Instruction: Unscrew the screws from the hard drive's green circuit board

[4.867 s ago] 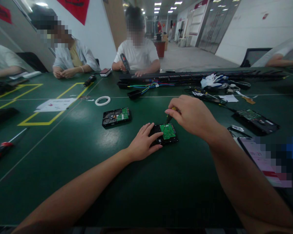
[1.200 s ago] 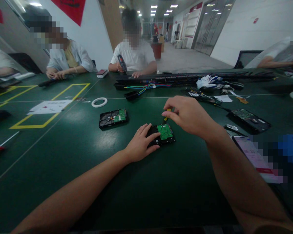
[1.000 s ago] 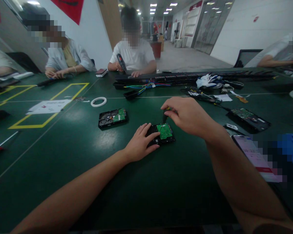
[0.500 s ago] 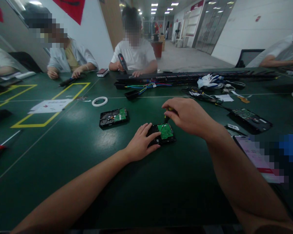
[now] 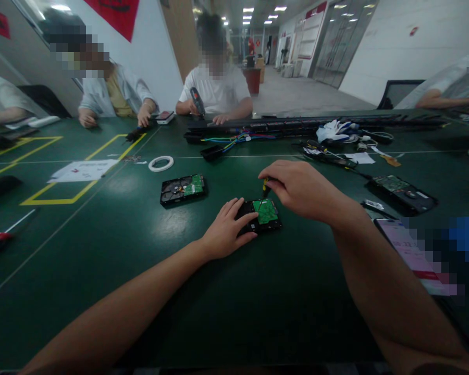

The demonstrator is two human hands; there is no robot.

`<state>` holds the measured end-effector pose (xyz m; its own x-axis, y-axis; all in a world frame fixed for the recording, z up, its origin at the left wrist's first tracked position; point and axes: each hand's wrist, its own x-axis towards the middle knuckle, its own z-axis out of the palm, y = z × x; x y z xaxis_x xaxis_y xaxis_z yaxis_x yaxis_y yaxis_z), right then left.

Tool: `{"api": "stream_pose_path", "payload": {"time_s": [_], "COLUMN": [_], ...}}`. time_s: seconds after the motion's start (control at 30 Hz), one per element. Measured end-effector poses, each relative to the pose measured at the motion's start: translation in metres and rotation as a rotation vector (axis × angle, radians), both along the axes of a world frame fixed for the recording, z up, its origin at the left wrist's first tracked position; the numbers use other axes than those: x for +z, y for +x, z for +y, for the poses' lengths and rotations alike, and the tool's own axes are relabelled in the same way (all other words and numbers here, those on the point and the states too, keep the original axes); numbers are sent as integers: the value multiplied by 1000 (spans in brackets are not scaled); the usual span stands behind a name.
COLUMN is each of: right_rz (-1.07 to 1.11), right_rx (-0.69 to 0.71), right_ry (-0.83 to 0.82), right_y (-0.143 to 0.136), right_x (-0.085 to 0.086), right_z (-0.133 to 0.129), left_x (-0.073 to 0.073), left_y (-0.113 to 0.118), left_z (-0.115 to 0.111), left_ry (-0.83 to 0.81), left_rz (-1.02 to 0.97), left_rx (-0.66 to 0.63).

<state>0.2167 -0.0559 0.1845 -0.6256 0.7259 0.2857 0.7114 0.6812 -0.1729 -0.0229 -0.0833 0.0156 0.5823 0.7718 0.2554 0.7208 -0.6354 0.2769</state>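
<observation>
Along the near edge of the dark green surface [image 5: 203, 312], two bare forearms reach in. Well beyond that edge, toward the right, lies a phone [image 5: 402, 242] with its screen lit, partly pixelated; toward the left is a red-and-black screwdriver [image 5: 0, 238], its shaft pointing away.

Farther in, midway between left and right, a hard drive [image 5: 263, 214] lies flat: black casing, a bright green circuit board covering its right part, small holes along its rim. The left hand [image 5: 226, 229] rests on its left part, fingers spread wide, index fingertip at the board and thumb by the near side. The right hand [image 5: 299, 187] has its fingers closed on a yellow-and-black screwdriver [image 5: 265, 188], held nearly upright over the board's far left corner; whether the tip touches cannot be told.

Beyond the left hand sits a second drive [image 5: 183, 190], black and green; a third [image 5: 402, 194] lies well to the right. Next come a white ring [image 5: 161, 169] and a sheet of paper [image 5: 82, 171] across yellow tape lines.

Near the far edge, a long black channel [image 5: 293, 124] holds cabling, coloured wires [image 5: 238, 137] spilling from its left end. White-and-blue gloves [image 5: 336, 131] lie bunched against it. Behind, a co-worker [image 5: 219, 94] grips a power tool [image 5: 196, 100].
</observation>
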Motion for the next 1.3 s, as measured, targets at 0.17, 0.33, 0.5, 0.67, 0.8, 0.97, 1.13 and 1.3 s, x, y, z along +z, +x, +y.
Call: {"api": "stream_pose_path", "payload": {"time_s": [0.17, 0.33, 0.5, 0.67, 0.8, 0.97, 1.13, 1.3], "right_rz": [4, 20, 16, 0, -10, -42, -114, -128], "right_rx": [-5, -66, -65, -71, -83, -143, -255, -268], "right_ry": [-37, -52, -60, -64, -42, -2, 62, 96], "right_y": [1, 1, 1, 1, 0, -2, -4, -4], "right_x": [2, 3, 5, 5, 4, 5, 6, 5], "right_z": [-2, -3, -3, -3, -2, -3, -4, -4], "left_x": [3, 4, 4, 4, 5, 3, 3, 3], "left_y": [0, 0, 0, 0, 0, 0, 0, 0], "left_z": [-1, -2, -2, -2, -2, -1, -2, -2], "left_ry": [-7, -4, -6, -7, -2, 0, 5, 5], "left_rz": [1, -5, -3, -1, -4, -4, -7, -8], "left_rx": [6, 0, 4, 1, 4, 4, 5, 2]}}
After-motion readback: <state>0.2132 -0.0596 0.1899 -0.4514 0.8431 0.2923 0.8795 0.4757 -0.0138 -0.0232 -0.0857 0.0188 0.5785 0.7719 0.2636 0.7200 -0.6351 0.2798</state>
